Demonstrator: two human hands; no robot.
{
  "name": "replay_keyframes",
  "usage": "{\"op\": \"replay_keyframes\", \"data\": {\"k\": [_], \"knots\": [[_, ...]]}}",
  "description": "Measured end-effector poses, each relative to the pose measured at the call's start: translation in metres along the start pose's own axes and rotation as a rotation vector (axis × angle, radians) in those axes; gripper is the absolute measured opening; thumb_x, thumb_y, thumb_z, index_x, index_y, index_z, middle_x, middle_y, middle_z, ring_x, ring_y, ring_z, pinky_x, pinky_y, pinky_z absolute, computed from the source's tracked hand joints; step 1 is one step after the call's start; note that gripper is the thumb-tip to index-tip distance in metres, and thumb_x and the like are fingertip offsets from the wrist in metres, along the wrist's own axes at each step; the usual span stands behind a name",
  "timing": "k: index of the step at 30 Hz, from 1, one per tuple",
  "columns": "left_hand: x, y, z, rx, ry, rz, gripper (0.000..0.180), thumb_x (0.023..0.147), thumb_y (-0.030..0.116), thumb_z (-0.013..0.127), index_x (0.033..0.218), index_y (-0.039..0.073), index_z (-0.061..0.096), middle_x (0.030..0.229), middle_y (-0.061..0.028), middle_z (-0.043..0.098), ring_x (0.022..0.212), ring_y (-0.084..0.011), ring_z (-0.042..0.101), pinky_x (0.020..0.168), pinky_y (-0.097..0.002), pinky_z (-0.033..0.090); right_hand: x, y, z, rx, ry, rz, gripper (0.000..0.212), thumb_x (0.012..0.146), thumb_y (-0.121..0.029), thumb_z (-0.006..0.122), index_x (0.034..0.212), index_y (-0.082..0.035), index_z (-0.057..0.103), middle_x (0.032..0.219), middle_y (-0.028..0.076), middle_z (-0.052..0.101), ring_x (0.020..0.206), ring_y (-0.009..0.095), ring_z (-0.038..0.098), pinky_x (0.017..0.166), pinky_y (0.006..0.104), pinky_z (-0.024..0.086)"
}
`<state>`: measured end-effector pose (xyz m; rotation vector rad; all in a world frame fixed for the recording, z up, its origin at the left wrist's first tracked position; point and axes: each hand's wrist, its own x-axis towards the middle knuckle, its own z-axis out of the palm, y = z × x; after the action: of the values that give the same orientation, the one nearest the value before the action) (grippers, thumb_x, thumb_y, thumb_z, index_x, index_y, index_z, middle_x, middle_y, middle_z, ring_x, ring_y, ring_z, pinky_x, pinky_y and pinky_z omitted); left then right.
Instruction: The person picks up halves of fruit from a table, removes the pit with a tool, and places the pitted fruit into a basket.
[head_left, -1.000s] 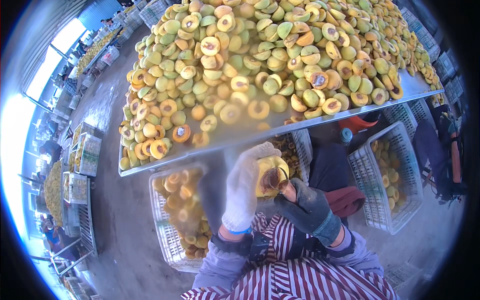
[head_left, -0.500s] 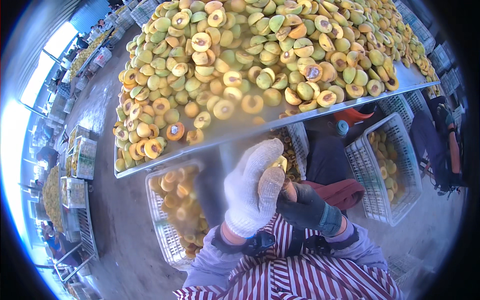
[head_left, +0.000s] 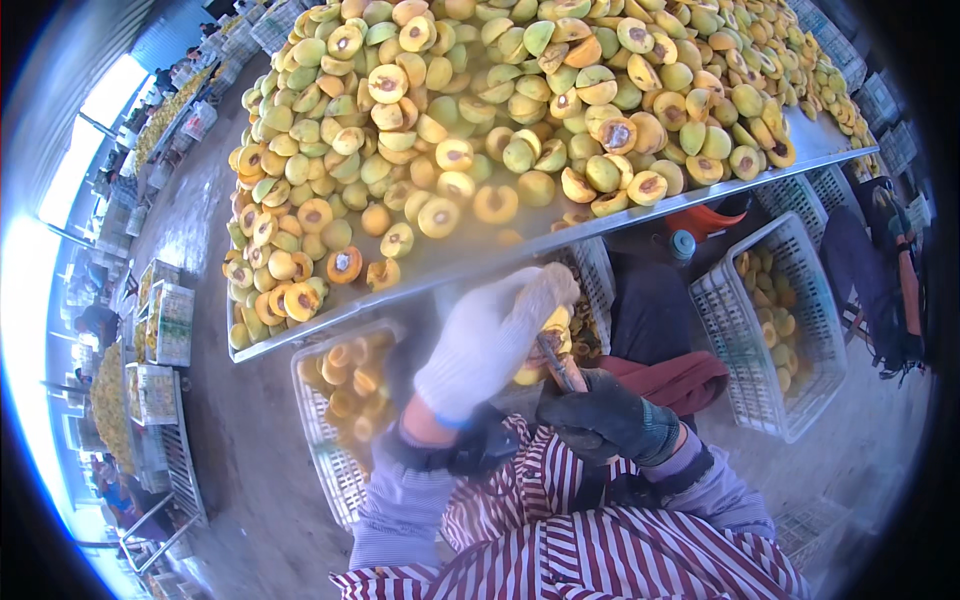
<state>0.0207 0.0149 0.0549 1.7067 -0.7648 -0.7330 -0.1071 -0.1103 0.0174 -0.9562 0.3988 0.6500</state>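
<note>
Head view: the hands partly hide fruit and tool.

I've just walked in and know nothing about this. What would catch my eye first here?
Probably the great heap of halved yellow-green fruit spread over the metal table at the top. Next, the hands at centre: the white-gloved left hand holds a yellow fruit piece, while the dark-gloved right hand holds a slim tool against it. Fruit-filled crates stand lower left and right.
</note>
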Motion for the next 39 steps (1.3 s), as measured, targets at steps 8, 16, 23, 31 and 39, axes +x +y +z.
{"op": "replay_keyframes", "data": {"k": [8, 16, 23, 31, 39], "knots": [[-0.02, -0.007, 0.033, 0.161, 0.432, 0.272, 0.035, 0.079, 0.013, 0.068, 0.109, 0.0, 0.057, 0.105, -0.0158, 0.06, 0.088, -0.0247, 0.063, 0.075, -0.0297, 0.05, 0.002, 0.012, -0.014, 0.424, -0.41, 0.092, 0.016, 0.09, -0.018, 0.05, 0.095, -0.002, 0.051, 0.043, -0.002, 0.036, 0.03, 0.007, 0.034, 0.028, 0.0225, 0.027], [-0.005, 0.008, 0.024, -0.102, 0.106, -0.11, 0.029, 0.079, 0.007, 0.066, 0.107, 0.003, 0.059, 0.092, -0.013, 0.062, 0.061, -0.0204, 0.064, 0.054, -0.0265, 0.051, -0.003, 0.016, -0.007, 0.51, -0.419, 0.063, 0.015, 0.092, -0.018, 0.046, 0.09, -0.003, 0.048, 0.042, -0.004, 0.034, 0.029, 0.006, 0.031, 0.029, 0.022, 0.026], [0.007, -0.01, 0.021, 0.508, 0.222, 0.74, 0.028, 0.082, 0.007, 0.063, 0.109, 0.002, 0.057, 0.092, -0.0113, 0.062, 0.06, -0.0162, 0.063, 0.054, -0.0261, 0.051, -0.006, 0.015, -0.005, 0.558, -0.571, -0.048, 0.018, 0.093, -0.02, 0.045, 0.087, -0.003, 0.047, 0.041, -0.007, 0.033, 0.03, 0.003, 0.03, 0.029, 0.0201, 0.024], [-0.007, 0.01, 0.028, -0.56, -0.045, 0.013, 0.032, 0.083, 0.01, 0.064, 0.112, 0.001, 0.056, 0.097, -0.0098, 0.06, 0.077, -0.0182, 0.064, 0.063, -0.027, 0.052, -0.016, 0.022, -0.005, 0.698, -0.597, 0.047, 0.022, 0.094, -0.024, 0.044, 0.081, -0.007, 0.047, 0.042, -0.006, 0.033, 0.03, 0.004, 0.029, 0.028, 0.0201, 0.021], [-0.004, 0.003, 0.022, 0.203, -0.033, 0.622, 0.035, 0.086, 0.012, 0.061, 0.118, -0.001, 0.052, 0.105, -0.0087, 0.058, 0.083, -0.0114, 0.058, 0.068, -0.0274, 0.05, -0.014, 0.026, -0.003, 0.73, -0.629, 0.046, 0.03, 0.094, -0.028, 0.042, 0.071, -0.009, 0.047, 0.042, -0.005, 0.032, 0.029, 0.005, 0.028, 0.028, 0.0206, 0.02]]}}
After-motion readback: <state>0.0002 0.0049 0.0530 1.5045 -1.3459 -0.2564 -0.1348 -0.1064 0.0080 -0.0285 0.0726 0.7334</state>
